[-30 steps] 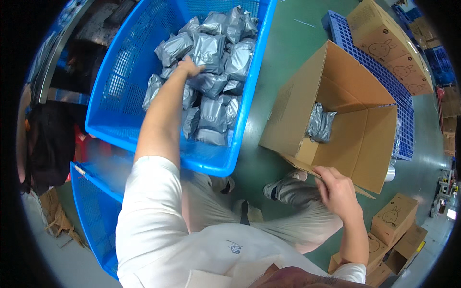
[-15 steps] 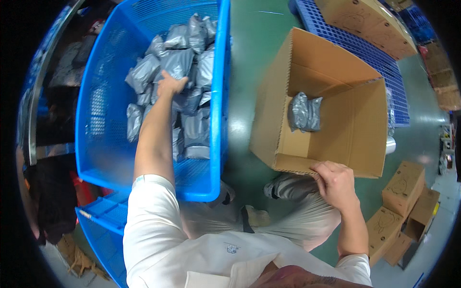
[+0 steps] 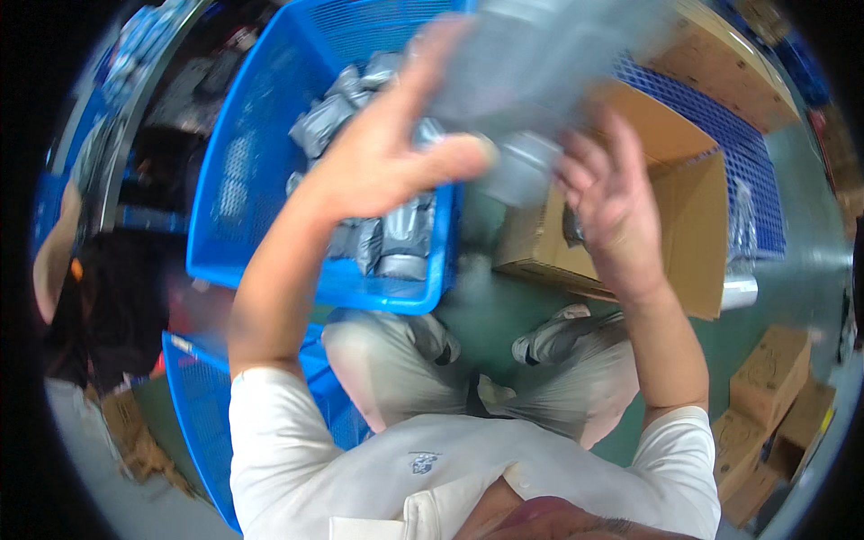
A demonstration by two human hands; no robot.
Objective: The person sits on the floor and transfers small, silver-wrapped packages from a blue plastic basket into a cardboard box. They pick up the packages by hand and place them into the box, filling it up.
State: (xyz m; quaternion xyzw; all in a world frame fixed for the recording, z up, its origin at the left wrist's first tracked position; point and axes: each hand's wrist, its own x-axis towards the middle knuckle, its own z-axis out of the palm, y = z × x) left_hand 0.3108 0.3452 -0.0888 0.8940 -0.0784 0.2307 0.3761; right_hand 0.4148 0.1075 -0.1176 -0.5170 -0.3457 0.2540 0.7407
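Left hand (image 3: 382,166) and right hand (image 3: 614,207), apart, flank a blurred grey plastic mailer (image 3: 540,72), presumably steadying it; whether they grip, I cannot tell. It shows between blue mesh basket (image 3: 238,189), left, and cardboard carton (image 3: 697,220), right, both seemingly set within reach.

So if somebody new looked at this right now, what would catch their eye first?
Probably the big, blurred gray packet at the top middle, between the left hand and the right hand. Next, the bright blue basket on the left, with more gray packets inside, and the open cardboard box on the right.
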